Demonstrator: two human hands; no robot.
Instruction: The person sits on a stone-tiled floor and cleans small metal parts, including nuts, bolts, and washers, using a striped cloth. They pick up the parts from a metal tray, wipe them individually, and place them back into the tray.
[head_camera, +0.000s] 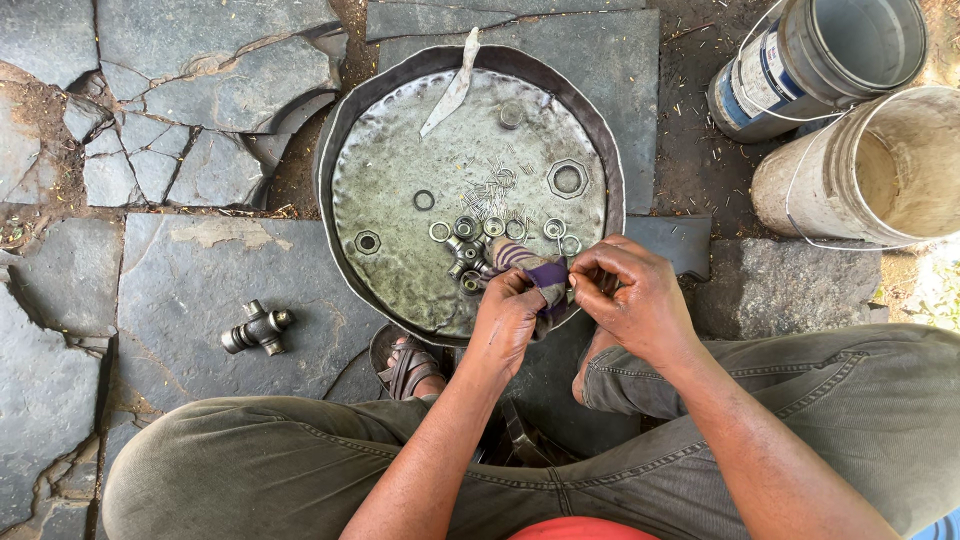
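Note:
My left hand (508, 318) grips a striped purple rag (540, 272) over the near edge of a round, dented metal pan (400, 210). Close on the rag's right side, my right hand (632, 295) has its fingertips pinched together; whether a small part sits between them is hidden. Just beyond the rag, several small bearing cups and rings (478, 245) lie clustered in the pan among loose needle rollers (490, 190). Two hexagonal nuts (567, 180) and a black ring (424, 200) lie further out in the pan.
A metal cross joint (257, 329) lies on the cracked stone slabs at the left. Two buckets (850, 110) lie tipped at the top right. A pale blade-like strip (452, 90) rests on the pan's far rim. My sandalled foot (410, 365) is under the pan's edge.

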